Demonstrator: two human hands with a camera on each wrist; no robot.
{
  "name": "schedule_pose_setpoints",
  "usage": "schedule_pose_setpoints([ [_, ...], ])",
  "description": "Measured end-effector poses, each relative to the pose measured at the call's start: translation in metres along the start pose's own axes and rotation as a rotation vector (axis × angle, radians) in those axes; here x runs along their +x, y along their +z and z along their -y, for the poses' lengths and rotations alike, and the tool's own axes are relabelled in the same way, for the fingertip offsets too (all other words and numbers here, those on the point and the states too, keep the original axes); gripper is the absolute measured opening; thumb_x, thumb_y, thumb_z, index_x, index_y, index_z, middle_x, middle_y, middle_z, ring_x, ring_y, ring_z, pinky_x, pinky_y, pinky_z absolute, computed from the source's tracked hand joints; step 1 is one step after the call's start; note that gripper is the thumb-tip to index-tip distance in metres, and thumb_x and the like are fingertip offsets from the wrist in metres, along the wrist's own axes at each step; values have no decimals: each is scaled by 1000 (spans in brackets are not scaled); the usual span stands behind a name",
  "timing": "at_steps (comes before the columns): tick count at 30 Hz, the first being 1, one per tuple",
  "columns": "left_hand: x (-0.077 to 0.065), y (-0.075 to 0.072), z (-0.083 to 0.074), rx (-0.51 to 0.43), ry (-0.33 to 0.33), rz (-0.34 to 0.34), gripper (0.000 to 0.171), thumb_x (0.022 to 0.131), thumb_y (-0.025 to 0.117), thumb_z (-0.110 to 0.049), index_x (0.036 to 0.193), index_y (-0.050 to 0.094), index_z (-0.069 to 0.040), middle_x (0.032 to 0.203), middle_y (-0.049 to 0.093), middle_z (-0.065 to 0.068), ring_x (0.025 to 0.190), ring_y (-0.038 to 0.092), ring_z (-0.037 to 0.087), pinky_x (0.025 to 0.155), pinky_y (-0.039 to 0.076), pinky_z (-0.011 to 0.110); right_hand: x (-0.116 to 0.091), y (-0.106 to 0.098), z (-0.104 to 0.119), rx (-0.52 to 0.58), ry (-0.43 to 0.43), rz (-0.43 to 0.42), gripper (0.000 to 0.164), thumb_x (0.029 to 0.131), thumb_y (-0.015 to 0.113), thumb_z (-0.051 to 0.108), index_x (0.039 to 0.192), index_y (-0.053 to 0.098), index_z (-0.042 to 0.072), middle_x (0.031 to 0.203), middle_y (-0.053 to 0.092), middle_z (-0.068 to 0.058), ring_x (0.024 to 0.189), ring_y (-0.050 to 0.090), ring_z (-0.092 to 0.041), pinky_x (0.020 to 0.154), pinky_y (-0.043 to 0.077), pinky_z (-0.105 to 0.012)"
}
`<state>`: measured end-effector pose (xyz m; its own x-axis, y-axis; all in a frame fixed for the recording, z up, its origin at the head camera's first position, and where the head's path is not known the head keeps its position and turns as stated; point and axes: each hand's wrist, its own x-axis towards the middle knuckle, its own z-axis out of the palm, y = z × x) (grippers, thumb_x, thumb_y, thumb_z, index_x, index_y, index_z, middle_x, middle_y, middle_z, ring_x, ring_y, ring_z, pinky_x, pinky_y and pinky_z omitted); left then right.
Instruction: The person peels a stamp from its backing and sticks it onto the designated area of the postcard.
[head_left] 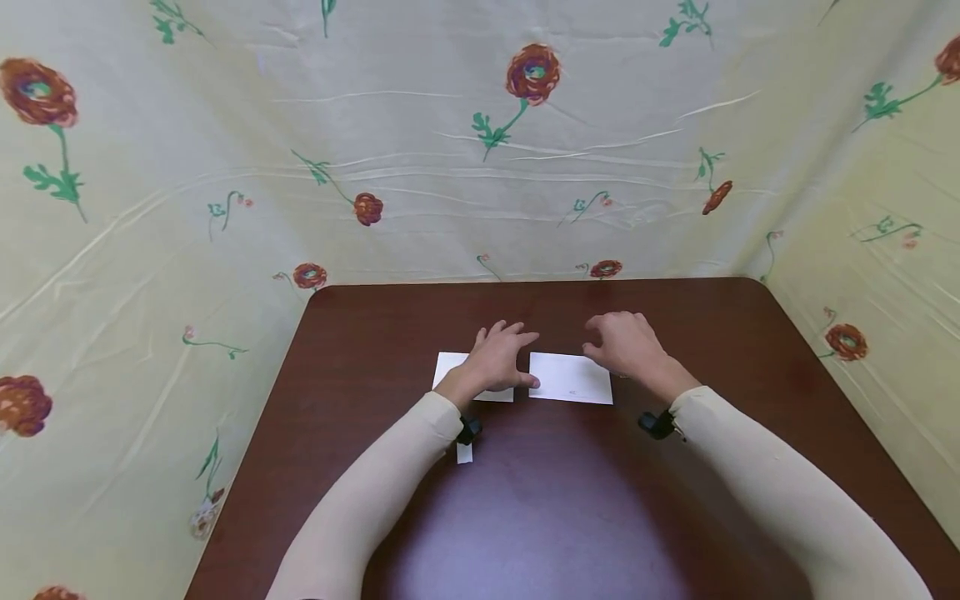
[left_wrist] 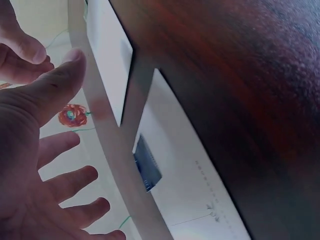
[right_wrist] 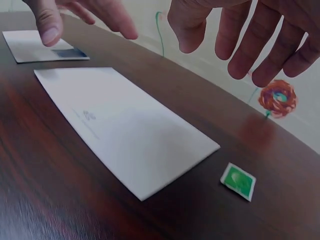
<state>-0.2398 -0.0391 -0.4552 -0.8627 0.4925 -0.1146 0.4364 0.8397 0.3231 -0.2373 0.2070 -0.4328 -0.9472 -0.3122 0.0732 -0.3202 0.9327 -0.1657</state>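
My left hand point(head_left: 493, 360) hovers with spread fingers over a white card point(head_left: 451, 363), holding nothing. Printed lines and a dark blue stamp point(left_wrist: 148, 164) at one corner show on this card in the left wrist view. To its right lies a second white rectangle, a card or envelope point(head_left: 570, 379), with a small printed mark. My right hand point(head_left: 628, 343) is raised beyond its right end, fingers loosely bent and nothing between them. On the table by that end lies a small green stamp point(right_wrist: 239, 181), mostly hidden by the right hand in the head view.
A narrow white strip point(head_left: 465, 452) lies on the brown table point(head_left: 555, 517) below the left wrist. Flower-patterned sheeting point(head_left: 420, 108) hangs behind the table and along both sides. Each wrist wears a small black camera point(head_left: 657, 424).
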Motion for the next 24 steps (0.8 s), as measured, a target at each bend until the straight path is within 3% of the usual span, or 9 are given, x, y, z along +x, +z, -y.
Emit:
schedule_pose_setpoints([
  [4, 0, 5, 2, 16, -7, 40, 86, 77, 83, -51, 151, 47, -25, 162, 33, 10, 152, 20, 41, 116, 18, 68, -6, 3, -7, 7, 15, 14, 38, 89, 70, 29, 118, 73, 6, 110, 75, -12, 91, 69, -28, 75, 52, -44],
  [8, 1, 10, 4, 19, -14, 59, 86, 77, 83, -52, 150, 48, -25, 162, 33, 10, 152, 19, 39, 117, 17, 68, -11, 7, -13, 13, 14, 22, 36, 89, 69, 26, 117, 73, 4, 110, 75, -13, 94, 70, -30, 78, 53, -47],
  [15, 2, 12, 5, -29, -5, 83, 85, 77, 84, -50, 150, 48, -23, 161, 35, 12, 152, 20, 39, 115, 17, 69, -19, 14, -23, 24, 4, 36, 29, 89, 63, 12, 115, 73, 2, 112, 74, -15, 94, 70, -30, 74, 55, -45],
  [24, 1, 11, 8, -79, 5, 127, 77, 82, 81, -45, 148, 50, -23, 161, 34, 13, 151, 25, 39, 115, 21, 68, -27, 18, -36, 45, 38, 80, 28, 88, 61, 6, 114, 73, 3, 113, 73, -17, 89, 65, -28, 71, 54, -43],
])
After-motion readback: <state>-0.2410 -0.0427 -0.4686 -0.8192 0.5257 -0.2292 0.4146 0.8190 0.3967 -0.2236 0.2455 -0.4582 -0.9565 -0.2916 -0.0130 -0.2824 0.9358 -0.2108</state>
